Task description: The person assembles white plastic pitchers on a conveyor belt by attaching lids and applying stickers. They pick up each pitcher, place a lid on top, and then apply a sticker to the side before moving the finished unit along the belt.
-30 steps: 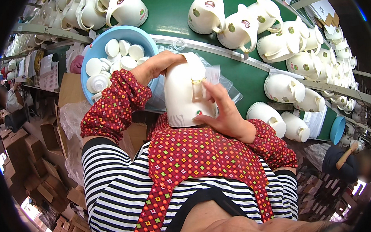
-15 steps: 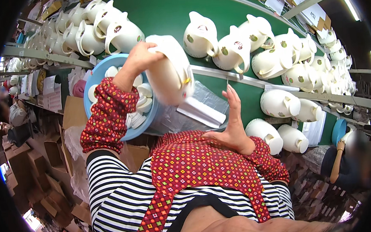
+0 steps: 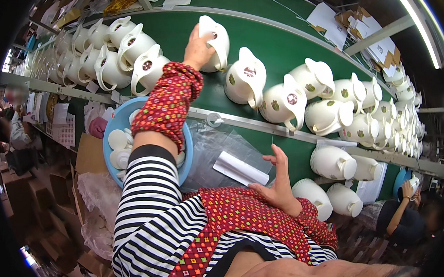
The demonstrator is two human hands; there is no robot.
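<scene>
My left hand (image 3: 198, 49) reaches far across the green worktop and grips a white pitcher (image 3: 218, 43). The pitcher looks upright, its looped handle toward me and a dark round mark on top. Its far side and some of my fingers are hidden. Near my body my right hand (image 3: 279, 183) hangs with fingers apart, holding nothing. Just right of the held pitcher stands another white pitcher (image 3: 244, 79) with a green motif. A blue basin (image 3: 185, 166) below my left forearm holds white round lids (image 3: 118, 140), partly covered by my sleeve.
Rows of white pitchers (image 3: 144, 69) fill the far left, and more pitchers (image 3: 286, 101) crowd the right. Several handleless-looking white vessels (image 3: 333, 163) lie on their sides at near right. Clear plastic sheeting and a white paper roll (image 3: 240, 169) lie before me. A person (image 3: 402, 214) works at far right.
My left hand has carried the pitcher from beside the basin forward onto the far part of the green worktop. My right hand stays open near my body. The view has shifted slightly.
</scene>
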